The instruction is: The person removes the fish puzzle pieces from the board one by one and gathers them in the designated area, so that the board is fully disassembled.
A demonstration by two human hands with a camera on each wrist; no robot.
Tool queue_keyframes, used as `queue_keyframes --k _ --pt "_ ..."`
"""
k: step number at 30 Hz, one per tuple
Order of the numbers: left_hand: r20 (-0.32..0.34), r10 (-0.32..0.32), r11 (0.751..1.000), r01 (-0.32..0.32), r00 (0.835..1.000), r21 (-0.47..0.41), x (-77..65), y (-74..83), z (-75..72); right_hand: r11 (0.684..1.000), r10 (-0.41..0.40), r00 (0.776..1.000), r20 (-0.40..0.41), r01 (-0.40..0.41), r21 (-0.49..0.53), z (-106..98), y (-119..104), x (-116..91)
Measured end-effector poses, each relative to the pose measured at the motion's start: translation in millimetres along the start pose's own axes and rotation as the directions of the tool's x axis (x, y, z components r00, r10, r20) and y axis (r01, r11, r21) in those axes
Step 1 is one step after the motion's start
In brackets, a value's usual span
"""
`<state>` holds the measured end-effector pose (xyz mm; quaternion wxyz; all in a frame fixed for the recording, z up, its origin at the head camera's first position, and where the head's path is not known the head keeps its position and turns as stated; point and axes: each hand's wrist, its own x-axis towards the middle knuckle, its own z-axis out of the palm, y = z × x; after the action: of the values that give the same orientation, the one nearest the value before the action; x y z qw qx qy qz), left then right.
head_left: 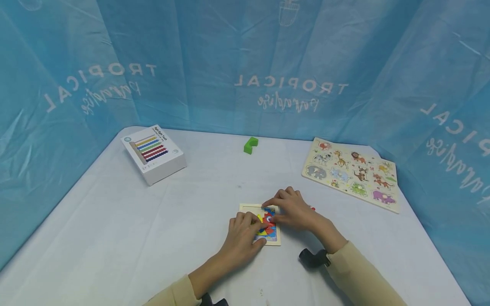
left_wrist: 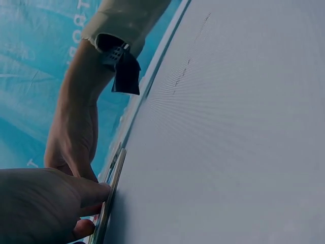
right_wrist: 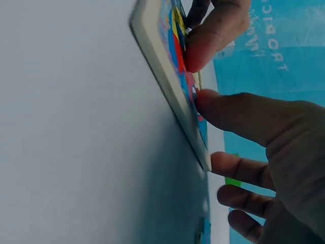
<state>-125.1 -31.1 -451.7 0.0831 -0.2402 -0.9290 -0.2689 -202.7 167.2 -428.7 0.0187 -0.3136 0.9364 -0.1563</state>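
Note:
A small wooden jigsaw board (head_left: pixel 273 243) with a pale frame lies on the white table. Its picture (head_left: pixel 271 231) is red, yellow and blue. From the near left my left hand (head_left: pixel 242 238) reaches over it, fingertips on the picture and thumb at the near edge. My right hand (head_left: pixel 292 211) comes in from the right. Its thumb (right_wrist: pixel 231 109) touches the picture, while its index finger (right_wrist: pixel 238 168) meets the frame's corner. Both hands cover parts of the board, so whether a loose piece lies under the left fingertips is hidden.
At the back left sits a white box (head_left: pixel 164 170) with coloured rows pictured on it. A green block (head_left: pixel 250 145) is at the back middle. An animal peg puzzle (head_left: pixel 350 174) lies back right. Beside my right hand shows a small red object (head_left: pixel 313 208).

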Motion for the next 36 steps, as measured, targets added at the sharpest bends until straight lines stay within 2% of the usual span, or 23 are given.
queue_keyframes --k 8,14,28,36 --pt "0.015 -0.006 1.000 0.006 1.000 0.021 0.3 0.8 -0.6 0.999 -0.040 0.992 0.120 0.043 -0.022 -8 0 9" --pt "0.016 -0.007 1.000 0.007 1.000 0.026 0.6 0.5 -1.2 0.997 -0.060 0.985 0.160 0.067 -0.044 -11 2 11" --pt "0.020 -0.009 1.000 0.008 1.000 0.025 -0.5 0.9 -0.9 0.995 -0.052 0.989 0.137 0.063 -0.077 -10 -1 11" --pt "0.023 -0.006 1.000 0.005 1.000 0.021 -0.7 1.3 -1.4 0.992 -0.046 0.995 0.089 0.057 -0.116 -10 -6 8"
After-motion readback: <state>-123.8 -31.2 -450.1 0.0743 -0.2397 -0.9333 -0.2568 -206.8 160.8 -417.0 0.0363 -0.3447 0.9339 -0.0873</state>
